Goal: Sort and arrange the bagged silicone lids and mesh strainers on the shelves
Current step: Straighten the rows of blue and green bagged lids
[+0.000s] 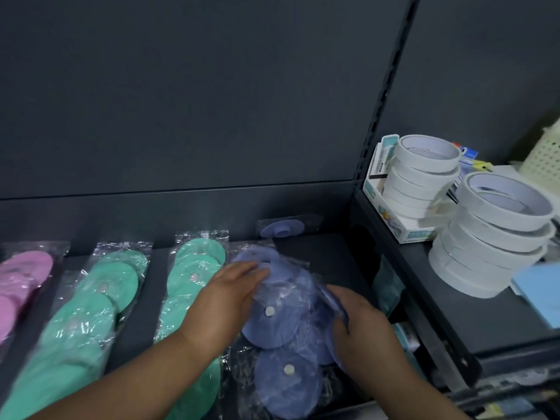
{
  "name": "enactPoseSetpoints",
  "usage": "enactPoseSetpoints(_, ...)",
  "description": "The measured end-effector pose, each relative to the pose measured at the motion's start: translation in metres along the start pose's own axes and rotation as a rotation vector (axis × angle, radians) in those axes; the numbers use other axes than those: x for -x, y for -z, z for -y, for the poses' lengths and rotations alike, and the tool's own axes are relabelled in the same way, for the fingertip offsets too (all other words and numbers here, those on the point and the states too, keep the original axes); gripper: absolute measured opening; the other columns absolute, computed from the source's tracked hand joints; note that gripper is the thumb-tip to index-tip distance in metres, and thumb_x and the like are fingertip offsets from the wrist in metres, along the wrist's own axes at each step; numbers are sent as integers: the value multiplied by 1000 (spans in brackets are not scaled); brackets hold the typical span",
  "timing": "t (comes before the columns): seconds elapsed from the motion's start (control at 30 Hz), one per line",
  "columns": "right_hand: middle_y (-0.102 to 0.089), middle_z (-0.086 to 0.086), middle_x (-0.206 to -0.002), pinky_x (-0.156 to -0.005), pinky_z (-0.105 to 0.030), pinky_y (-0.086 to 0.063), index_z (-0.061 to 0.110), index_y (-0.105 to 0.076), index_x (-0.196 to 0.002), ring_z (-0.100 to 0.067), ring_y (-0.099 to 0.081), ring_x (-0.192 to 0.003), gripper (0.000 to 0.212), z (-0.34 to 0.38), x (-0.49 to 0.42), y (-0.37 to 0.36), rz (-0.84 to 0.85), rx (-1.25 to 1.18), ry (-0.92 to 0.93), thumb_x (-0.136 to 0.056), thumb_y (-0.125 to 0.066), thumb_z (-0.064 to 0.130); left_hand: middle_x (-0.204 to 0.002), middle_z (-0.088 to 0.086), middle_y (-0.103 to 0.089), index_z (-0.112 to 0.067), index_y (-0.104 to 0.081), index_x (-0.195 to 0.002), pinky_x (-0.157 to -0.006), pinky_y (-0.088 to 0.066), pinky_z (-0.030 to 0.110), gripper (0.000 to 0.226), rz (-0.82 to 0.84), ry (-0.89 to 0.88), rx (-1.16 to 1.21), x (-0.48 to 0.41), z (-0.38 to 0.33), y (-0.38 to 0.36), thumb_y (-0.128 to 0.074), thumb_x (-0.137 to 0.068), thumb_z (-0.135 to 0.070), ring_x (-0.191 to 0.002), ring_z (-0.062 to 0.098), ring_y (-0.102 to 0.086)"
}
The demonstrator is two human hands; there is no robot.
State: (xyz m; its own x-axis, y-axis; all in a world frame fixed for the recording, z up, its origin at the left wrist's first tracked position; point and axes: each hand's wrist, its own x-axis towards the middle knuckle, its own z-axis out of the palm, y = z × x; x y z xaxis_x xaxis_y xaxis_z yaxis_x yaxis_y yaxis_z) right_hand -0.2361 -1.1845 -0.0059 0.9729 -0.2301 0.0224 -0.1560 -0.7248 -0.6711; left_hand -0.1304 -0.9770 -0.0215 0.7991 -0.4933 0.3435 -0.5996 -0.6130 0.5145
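Bare shelf floor [327, 262] lies open right of the blue bagged lids [281, 325], bounded by the side panel [362, 234].

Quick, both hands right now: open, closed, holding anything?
Left hand: open, resting flat on the blue bagged lids.
Right hand: grips their right edge.

A front stack of white adhesive tape rolls [491, 237] stands near a rear stack of white tape rolls [421, 180], which touches a white cardboard box [406, 230]. A cream perforated plastic basket [542, 159] stands behind them.
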Motion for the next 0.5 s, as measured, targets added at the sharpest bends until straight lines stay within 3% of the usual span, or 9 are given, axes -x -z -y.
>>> enactPoseSetpoints(0.07,-52,17,-118,-88,-7,-33,29,-52,-131,3,-47,-102,39,8,0,-2,-46,3,72,-96,-46,13,-114,3,-68,-22,-71,-108,-83,-50,26,40,67,11,-63,9,0,-1,-44,-80,-25,-100,21,-65)
enactPoseSetpoints(0.13,-54,16,-122,-91,-8,-33,28,-53,-131,5,-47,-105,39,13,-2,-3,-108,-20,118,-96,-46,15,-114,1,-68,-24,-71,-107,-78,-53,31,39,87,42,-55,16,-1,1,-42,-82,-32,-96,21,-68)
enactPoseSetpoints(0.33,-55,-2,-132,-95,-8,-27,14,-51,-135,-15,-50,-121,40,12,-51,0,-310,-59,30,-96,-45,6,-102,-13,-67,-35,-73,-94,-71,-49,14,33,147,-12,-97,18,-4,6,-46,-76,-43,-85,8,-66)
enactPoseSetpoints(0.43,-49,-8,-139,-97,-13,-26,14,-49,-136,-22,-45,-127,38,5,-79,-13,-67,72,0,-99,-44,19,-101,-21,-61,-39,-71,-85,-74,-44,11,33,184,-52,-109,15,-8,9,-49,-67,-55,-85,2,-63)
enactPoseSetpoints(0.5,-46,-4,-141,-101,-17,-27,17,-53,-133,-19,-41,-131,39,0,-84,-18,164,137,-74,-99,-42,35,-110,-29,-50,-39,-69,-90,-87,-40,12,52,264,14,-97,8,-11,13,-48,-57,-72,-100,-5,-51)
